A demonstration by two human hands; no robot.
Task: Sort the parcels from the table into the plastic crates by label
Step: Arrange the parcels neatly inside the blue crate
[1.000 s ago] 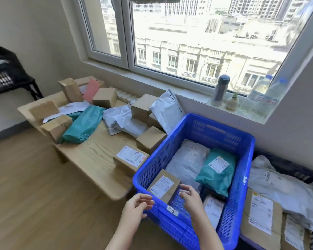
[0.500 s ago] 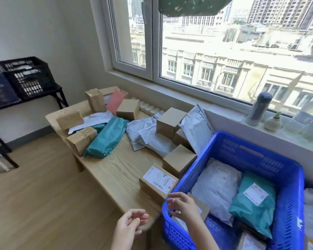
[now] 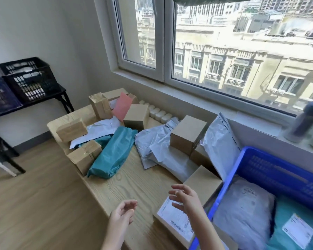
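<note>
Since half a second ago the right hand (image 3: 186,201) has left the blue crate (image 3: 278,170) and moved left over the table (image 3: 134,184). It now hovers with fingers spread and loose, grasping nothing, above the labelled box (image 3: 173,222), which lies at the table's near edge beside the crate. The left hand (image 3: 122,213) hangs nearby, fingers loosely curled and empty. More parcels, among them a teal bag (image 3: 112,154), wait farther back. A careless one-handed grab could nudge the box off the near edge, and a hasty look at its label could send it into the wrong crate.
</note>
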